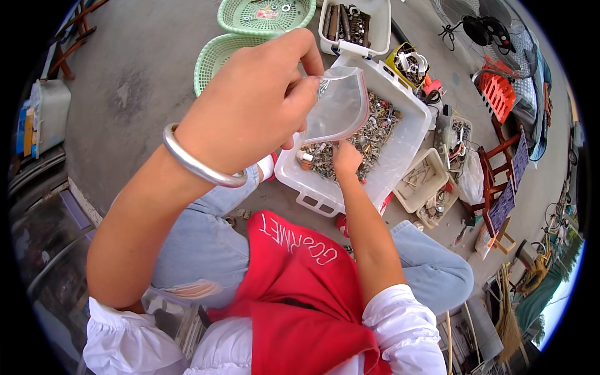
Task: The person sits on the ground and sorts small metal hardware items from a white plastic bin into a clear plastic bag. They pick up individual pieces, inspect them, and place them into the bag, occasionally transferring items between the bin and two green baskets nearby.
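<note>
My left hand (256, 94), with a silver bangle (203, 164) on its wrist, is raised over the near left side of a translucent plastic bin (409, 115). Its thumb and fingers pinch a clear zip bag (337, 109). A few small pale screws show in the bag beside my fingers. Lower down, my right hand (347, 161) reaches into the bin, fingers closed and pointing into a heap of loose screws and small metal hardware (380, 134). Its fingertips are partly hidden, so whatever they hold cannot be made out. A white-and-brown piece (304, 157) lies at the bin's left corner.
Beyond are two green baskets (215, 59), a white tub (387, 28) of metal parts and a yellow container (403, 56). On the right stand cream trays (415, 203), a red crate (497, 94), a fan (484, 31) and a wooden chair (494, 159). My knees flank the bin's near side.
</note>
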`<state>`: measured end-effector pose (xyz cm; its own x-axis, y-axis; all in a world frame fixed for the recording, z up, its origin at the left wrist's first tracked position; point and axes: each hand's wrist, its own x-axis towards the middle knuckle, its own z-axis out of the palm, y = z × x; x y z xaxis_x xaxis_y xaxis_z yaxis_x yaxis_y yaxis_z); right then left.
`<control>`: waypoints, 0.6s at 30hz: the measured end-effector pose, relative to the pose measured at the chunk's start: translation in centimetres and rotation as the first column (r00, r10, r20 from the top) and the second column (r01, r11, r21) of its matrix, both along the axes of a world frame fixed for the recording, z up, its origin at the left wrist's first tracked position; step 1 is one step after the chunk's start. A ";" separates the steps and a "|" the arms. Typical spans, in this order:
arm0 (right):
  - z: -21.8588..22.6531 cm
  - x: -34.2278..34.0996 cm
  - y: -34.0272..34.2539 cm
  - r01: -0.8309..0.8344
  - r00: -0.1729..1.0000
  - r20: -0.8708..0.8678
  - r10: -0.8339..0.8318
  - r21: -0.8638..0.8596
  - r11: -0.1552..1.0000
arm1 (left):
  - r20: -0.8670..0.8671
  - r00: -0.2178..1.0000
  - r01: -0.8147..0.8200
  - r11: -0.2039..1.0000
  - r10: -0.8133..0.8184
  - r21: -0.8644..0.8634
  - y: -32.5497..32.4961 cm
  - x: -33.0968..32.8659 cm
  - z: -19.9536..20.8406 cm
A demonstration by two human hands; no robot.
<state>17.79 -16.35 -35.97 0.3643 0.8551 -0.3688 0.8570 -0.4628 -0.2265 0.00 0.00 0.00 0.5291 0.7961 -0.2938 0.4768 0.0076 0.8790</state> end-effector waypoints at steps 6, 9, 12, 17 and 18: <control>-1.1 -0.4 0.6 0.040 0.999 0.001 -0.040 -0.071 0.997 | -0.093 0.995 0.048 0.984 -0.032 0.174 0.4 -0.2 -0.2; -1.1 -0.6 0.3 0.068 0.998 -0.008 -0.069 -0.083 0.994 | -0.231 0.971 0.142 0.916 -0.056 0.376 0.5 -0.5 -0.4; -2.0 -0.1 -0.6 0.076 0.992 -0.103 -0.079 -0.035 0.997 | -0.226 0.973 0.167 0.819 -0.047 0.549 0.6 -0.5 -1.4; -2.0 3.3 -1.7 0.477 0.484 -0.755 -0.443 -0.197 0.857 | 0.070 0.996 -0.059 0.995 0.053 0.083 2.1 0.1 -1.1; 0.2 3.1 -0.8 0.493 0.357 -0.771 -0.527 -0.324 0.807 | 0.239 0.966 -0.075 0.993 0.094 -0.090 2.1 -0.1 -1.0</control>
<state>20.89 -17.15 -35.81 0.2586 0.5957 -0.7604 -0.1019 -0.7660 -0.6347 -0.06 2.15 -1.00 0.5240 0.8203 -0.2292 0.2442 0.1130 0.9631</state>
